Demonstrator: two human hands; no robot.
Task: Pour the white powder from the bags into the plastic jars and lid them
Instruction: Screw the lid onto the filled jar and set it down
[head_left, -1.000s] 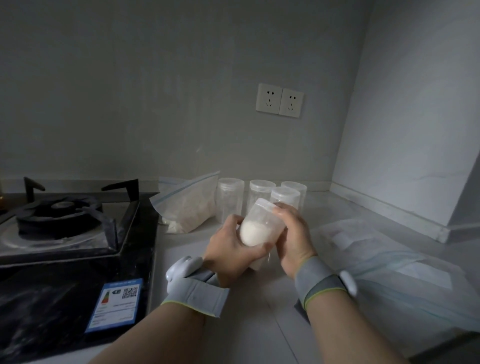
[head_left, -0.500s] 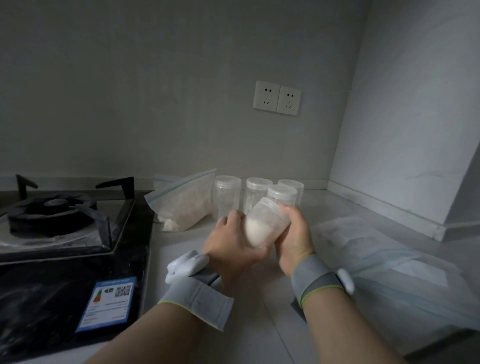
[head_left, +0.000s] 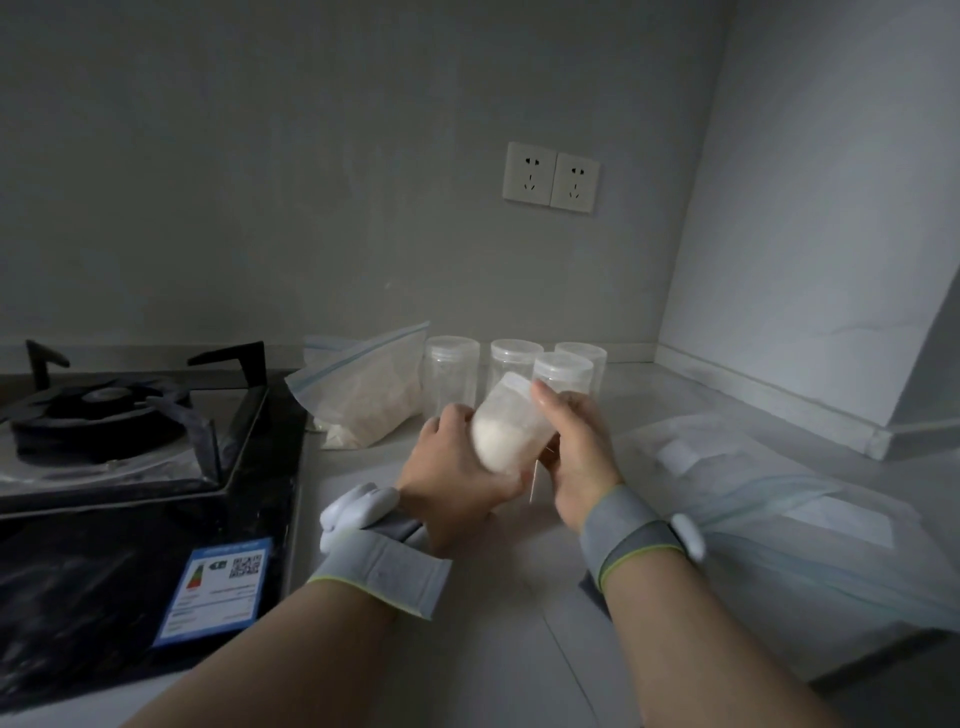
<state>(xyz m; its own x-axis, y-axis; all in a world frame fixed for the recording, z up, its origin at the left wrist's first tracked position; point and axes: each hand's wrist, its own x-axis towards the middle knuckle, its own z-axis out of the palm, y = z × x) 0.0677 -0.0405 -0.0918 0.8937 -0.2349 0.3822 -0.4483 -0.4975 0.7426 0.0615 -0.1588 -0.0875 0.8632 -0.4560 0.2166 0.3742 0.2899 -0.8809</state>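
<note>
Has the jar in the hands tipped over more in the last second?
Yes. The jar leans further right, its lid toward the standing jars behind.

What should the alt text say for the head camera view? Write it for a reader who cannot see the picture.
Two bare hands, left hand and right hand, hold a tilted, lidded plastic jar partly filled with white powder above a pale counter. Behind it stand four lidded clear jars and a zip bag of powder; a gas stove sits to the left.
</note>
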